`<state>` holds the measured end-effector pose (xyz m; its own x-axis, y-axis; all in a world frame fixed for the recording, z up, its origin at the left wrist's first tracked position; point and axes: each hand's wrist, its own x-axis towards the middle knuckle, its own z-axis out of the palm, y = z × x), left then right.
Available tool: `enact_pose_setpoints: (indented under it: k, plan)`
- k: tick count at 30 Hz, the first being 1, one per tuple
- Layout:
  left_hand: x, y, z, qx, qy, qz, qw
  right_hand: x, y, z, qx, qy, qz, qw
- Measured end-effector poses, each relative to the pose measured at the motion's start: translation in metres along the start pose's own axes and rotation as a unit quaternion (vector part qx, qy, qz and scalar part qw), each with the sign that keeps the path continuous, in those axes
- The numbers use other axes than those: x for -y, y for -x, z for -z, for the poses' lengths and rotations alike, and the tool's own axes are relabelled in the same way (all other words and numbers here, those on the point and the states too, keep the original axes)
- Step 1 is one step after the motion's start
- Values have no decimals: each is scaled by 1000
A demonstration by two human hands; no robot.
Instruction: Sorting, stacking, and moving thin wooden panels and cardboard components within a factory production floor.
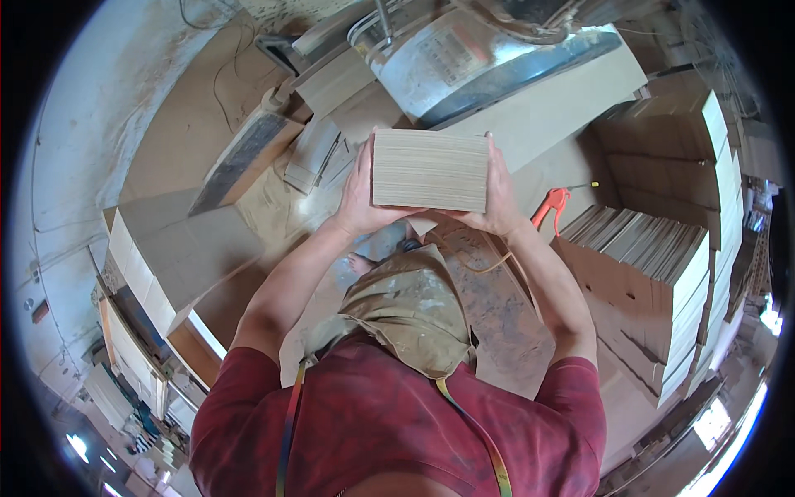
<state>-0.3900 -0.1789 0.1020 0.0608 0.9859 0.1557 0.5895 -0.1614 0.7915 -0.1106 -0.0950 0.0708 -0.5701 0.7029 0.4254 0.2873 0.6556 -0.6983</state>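
A thick stack of thin tan boards [431, 170] is held up in front of me, its layered edges facing upward. On its left side my left hand [358, 199] presses, fingers along the side and the palm near the lower corner. My right hand [499, 195] grips the opposite side the same way. Both hands are closed on the stack, which hides part of the fingers. To the right of my right hand lies an orange air blow gun [553, 205], with a thin nozzle and a yellow tip.
Ahead stands a dusty blue-and-white machine [455, 66] beside a long pale board [555, 116]. Tall piles of brown sheets [638, 248] rise at my right. A large open cardboard box [178, 248] stands at left. A hose [489, 269] runs near my legs.
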Motion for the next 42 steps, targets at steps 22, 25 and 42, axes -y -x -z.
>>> enact_pose_setpoints:
  k: [22, 25, 42]
  plan:
    - [-22, -19, -59, -41, 68, -9, 997, -35, 18, 70, 146, 43, 2, 988]
    - [-42, 11, -44, -52, 161, 83, 982, -2, -6, 72, 184, -55, -77, 978]
    - [-106, 178, -12, -398, 575, 175, 693, 137, -153, 4, 448, -242, 38, 860]
